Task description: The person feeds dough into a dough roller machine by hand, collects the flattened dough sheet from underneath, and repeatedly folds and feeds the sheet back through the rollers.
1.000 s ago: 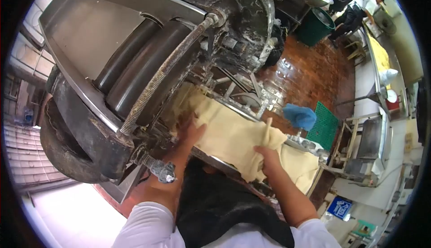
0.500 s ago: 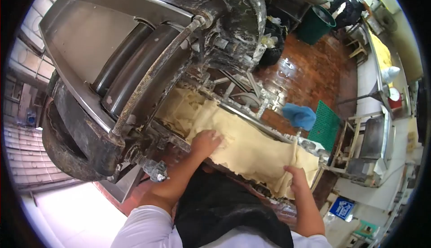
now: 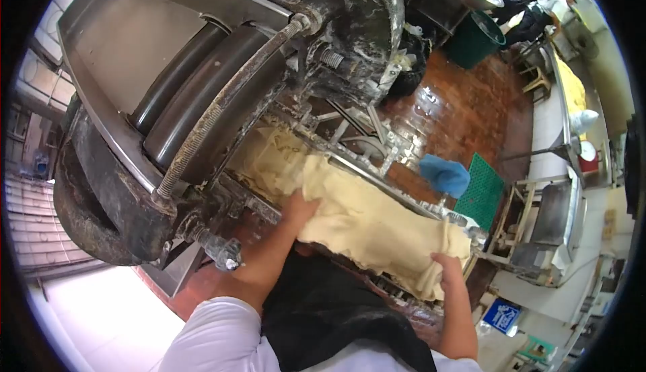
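A thick, pale sheet of dough [image 3: 377,217] lies folded over itself on the tray below the roller machine, with ragged edges. My left hand [image 3: 298,210] grips its left end near the rollers; the thumb lies on top and the other fingers are mostly hidden. At the far right end, my right hand [image 3: 447,266] is closed on the near edge, where the dough bunches into a ridge. More crumpled dough [image 3: 269,160] sits further left on the tray, under the machine's rollers [image 3: 202,96].
The big dough roller machine [image 3: 94,170] with a metal hopper fills the left side. Beyond the tray are a blue cloth [image 3: 444,173], a green mat [image 3: 479,190] and a green bin [image 3: 474,39]. Two people [image 3: 538,9] are at the back right, by a long table.
My left hand has moved from the top of the dough to its left end, which now looks lifted and more bunched. My right hand keeps hold of the right end.
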`<state>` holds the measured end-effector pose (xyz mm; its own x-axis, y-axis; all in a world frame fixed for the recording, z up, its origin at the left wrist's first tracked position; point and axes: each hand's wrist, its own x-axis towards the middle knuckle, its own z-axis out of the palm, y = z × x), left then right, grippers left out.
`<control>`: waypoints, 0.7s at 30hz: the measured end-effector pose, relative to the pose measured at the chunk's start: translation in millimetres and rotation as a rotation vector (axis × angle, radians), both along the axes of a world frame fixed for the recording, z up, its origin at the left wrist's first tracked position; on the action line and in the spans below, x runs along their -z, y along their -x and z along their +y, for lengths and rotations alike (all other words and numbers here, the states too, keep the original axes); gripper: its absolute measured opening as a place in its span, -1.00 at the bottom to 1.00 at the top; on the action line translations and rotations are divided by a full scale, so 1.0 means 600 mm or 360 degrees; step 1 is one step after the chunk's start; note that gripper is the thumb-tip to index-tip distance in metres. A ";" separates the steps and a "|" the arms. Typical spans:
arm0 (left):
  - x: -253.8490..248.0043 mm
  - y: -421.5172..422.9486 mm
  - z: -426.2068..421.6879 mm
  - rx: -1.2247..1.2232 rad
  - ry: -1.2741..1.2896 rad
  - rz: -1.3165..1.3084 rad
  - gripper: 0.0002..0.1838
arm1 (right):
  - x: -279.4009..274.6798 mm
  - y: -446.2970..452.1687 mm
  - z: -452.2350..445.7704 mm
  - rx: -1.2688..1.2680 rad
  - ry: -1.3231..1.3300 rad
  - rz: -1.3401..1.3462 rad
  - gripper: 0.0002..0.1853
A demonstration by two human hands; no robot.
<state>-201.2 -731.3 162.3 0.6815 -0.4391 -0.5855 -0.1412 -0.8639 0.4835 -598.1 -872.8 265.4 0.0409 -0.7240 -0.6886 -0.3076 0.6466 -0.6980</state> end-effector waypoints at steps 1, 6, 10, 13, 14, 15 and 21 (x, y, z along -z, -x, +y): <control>0.000 0.020 0.003 0.0105 0.0103 0.0071 -0.26 | -0.007 0.016 -0.005 0.0002 0.0003 -0.0006 -0.60; -0.006 0.112 -0.019 0.0280 0.0399 0.0143 -0.43 | 0.005 0.095 -0.011 0.0074 0.0001 0.0108 -0.57; -0.020 0.117 -0.029 0.0468 0.0331 -0.0081 -0.45 | 0.066 0.120 0.006 0.0127 0.0036 0.0128 -0.57; -0.030 0.109 -0.031 0.0470 0.0342 -0.0164 -0.38 | 0.082 0.126 0.010 0.0162 -0.0031 0.0091 -0.57; -0.029 0.116 -0.030 0.0489 0.0334 -0.0157 -0.38 | 0.083 0.127 0.013 0.0164 -0.0068 0.0068 -0.56; -0.028 0.126 -0.031 0.0411 0.0315 -0.0247 -0.36 | 0.082 0.128 0.015 0.0180 -0.0073 0.0072 -0.56; -0.019 0.158 -0.036 0.0438 0.0300 -0.0353 -0.32 | 0.072 0.114 0.016 0.0147 -0.0029 0.0077 -0.59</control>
<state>-296.3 -752.9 173.5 0.6242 -0.7087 -0.3287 -0.4740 -0.6780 0.5618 -666.3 -863.2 222.0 -0.0590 -0.7104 -0.7014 -0.2794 0.6862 -0.6716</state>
